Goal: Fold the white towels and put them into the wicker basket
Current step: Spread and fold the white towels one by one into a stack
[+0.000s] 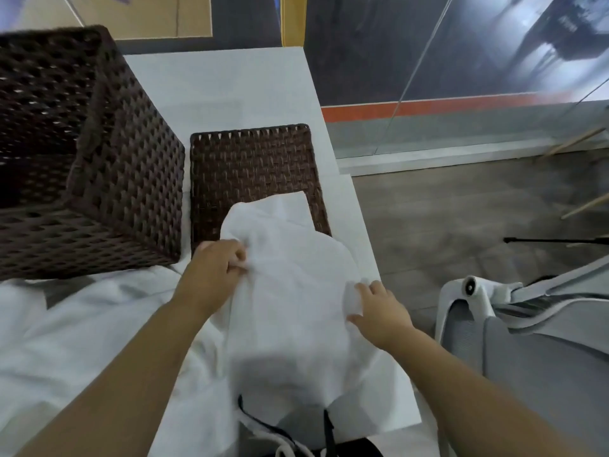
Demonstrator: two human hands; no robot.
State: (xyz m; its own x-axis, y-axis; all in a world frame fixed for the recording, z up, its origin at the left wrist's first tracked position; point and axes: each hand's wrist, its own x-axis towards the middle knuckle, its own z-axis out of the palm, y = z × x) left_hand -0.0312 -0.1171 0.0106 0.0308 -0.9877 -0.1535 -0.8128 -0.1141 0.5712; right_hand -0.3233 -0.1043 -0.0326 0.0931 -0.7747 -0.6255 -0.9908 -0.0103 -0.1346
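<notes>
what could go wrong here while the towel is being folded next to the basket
1. The towel lies partly over the flat wicker lid; its far edge could snag on the weave and spoil the fold.
2. The right hand works close to the table edge, so that side of the towel might slip off toward the floor.
3. The left hand pinches only a small bunch of cloth, so the fold may come out uneven.

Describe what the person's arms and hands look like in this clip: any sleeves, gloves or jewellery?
Both forearms are bare up to the frame edge, with no sleeves in view. The left hand and right hand are bare too: no gloves, and no rings, watch or bracelet show at either wrist. No markings are visible.
</notes>
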